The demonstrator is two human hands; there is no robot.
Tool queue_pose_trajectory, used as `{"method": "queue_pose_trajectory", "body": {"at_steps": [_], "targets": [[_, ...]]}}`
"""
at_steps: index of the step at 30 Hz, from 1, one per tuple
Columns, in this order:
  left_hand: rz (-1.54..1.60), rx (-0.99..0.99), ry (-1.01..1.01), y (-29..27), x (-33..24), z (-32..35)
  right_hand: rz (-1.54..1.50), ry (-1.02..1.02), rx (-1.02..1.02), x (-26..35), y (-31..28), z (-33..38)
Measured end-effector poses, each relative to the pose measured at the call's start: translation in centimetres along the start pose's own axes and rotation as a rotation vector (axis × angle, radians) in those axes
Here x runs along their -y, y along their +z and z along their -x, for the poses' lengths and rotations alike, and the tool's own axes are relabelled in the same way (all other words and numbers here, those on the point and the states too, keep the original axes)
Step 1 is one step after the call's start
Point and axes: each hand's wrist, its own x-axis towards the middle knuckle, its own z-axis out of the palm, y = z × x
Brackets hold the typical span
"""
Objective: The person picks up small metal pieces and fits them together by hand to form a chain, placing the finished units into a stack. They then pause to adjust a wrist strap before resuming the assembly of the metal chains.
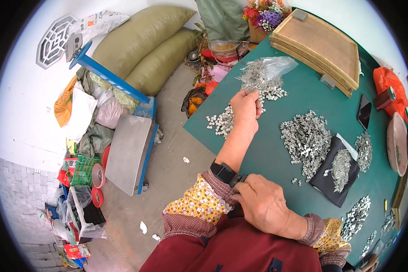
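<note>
My left arm reaches out over the green table (263, 147). My left hand (246, 107) is curled closed beside a heap of small silvery metal pieces (222, 120), and no object shows in it. Around my left wrist sits a black wrist strap (224, 172) with a dark buckle or case. My right hand (264, 205) is bent across and pinches the end of this strap; its fingertips are partly hidden. Just beyond my left hand lie thin silvery metal pins (256, 75), spilling from a clear plastic bag (279, 66).
A large pile of metal pieces (306, 138) lies to the right, near a black cloth (324, 183) bearing pins. Wooden trays (319, 38), a phone (364, 111) and a pink bowl (396, 145) stand farther out. A blue-framed platform scale (127, 149) is on the floor at left.
</note>
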Motion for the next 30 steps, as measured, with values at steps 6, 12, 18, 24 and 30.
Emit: {"method": "queue_pose_trajectory", "body": {"at_steps": [6, 12, 18, 24, 30], "targets": [[-0.039, -0.020, 0.028, 1.4, -0.1, 1.9, -0.014, 0.036, 0.053, 1.4, -0.5, 0.6], [-0.116, 0.029, 0.038, 1.5, 0.1, 2.9, -0.016, 0.080, 0.002, 1.2, -1.0, 1.0], [-0.320, 0.126, 0.034, 0.4, 2.3, 2.4, -0.020, 0.118, 0.003, 0.1, -0.7, 1.2], [-0.979, 0.160, 0.396, 0.1, 5.1, 1.6, -0.169, 0.155, 0.067, -0.2, -0.1, 0.9], [-1.078, 0.141, 0.416, -0.7, 6.7, 1.1, -0.234, 0.232, 0.049, 0.0, 0.4, -0.1]]}}
